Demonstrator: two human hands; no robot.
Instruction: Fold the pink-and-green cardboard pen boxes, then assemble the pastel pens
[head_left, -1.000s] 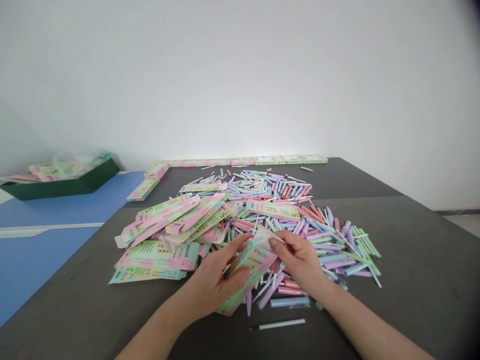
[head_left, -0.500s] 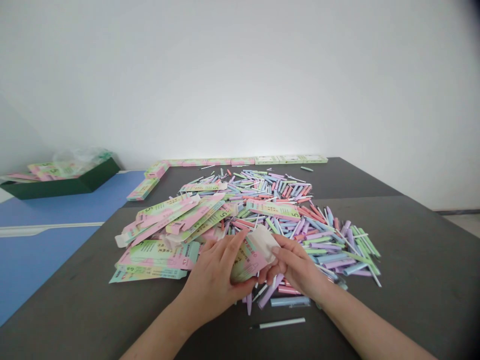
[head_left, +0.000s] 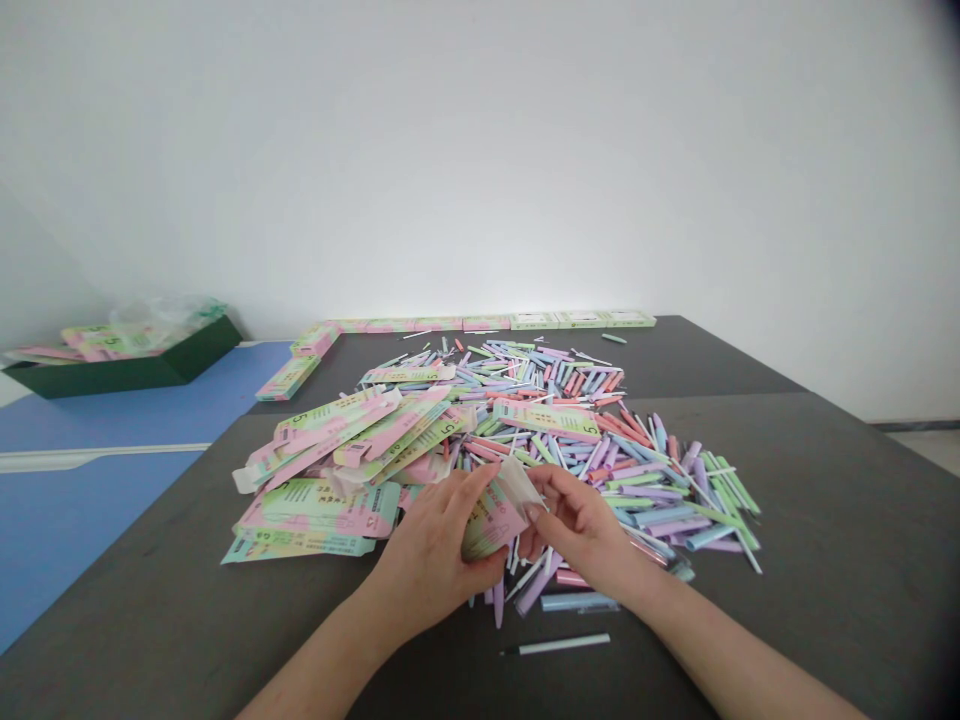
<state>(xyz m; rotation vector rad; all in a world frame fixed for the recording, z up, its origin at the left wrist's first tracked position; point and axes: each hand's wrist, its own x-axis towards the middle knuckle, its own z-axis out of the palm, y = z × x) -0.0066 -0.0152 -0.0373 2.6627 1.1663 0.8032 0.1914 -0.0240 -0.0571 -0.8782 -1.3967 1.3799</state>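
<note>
My left hand [head_left: 427, 545] is wrapped round a small pink and green cardboard pen box [head_left: 489, 522], held above the front of the pen pile. The box's white end flap [head_left: 517, 484] stands out at its right end. With thumb and fingertips my right hand [head_left: 585, 535] pinches at that flap; the fingers behind it are partly hidden. Beneath and beyond both hands spreads a heap of loose pens and caps [head_left: 660, 500] in purple, blue, green and red. To the left lies a stack of flat, unfilled-looking boxes [head_left: 322, 508].
A single white refill [head_left: 562, 645] lies near the front of the dark table [head_left: 825, 560]. Closed-looking boxes [head_left: 439, 324] line the back edge and corner. On the blue surface [head_left: 90, 520] at left stands a dark green tray [head_left: 112, 376] with boxes and clear plastic.
The flap has swung inward toward the box's end. My right fingers have shifted slightly left and curled closer to it, while my left hand keeps its hold.
</note>
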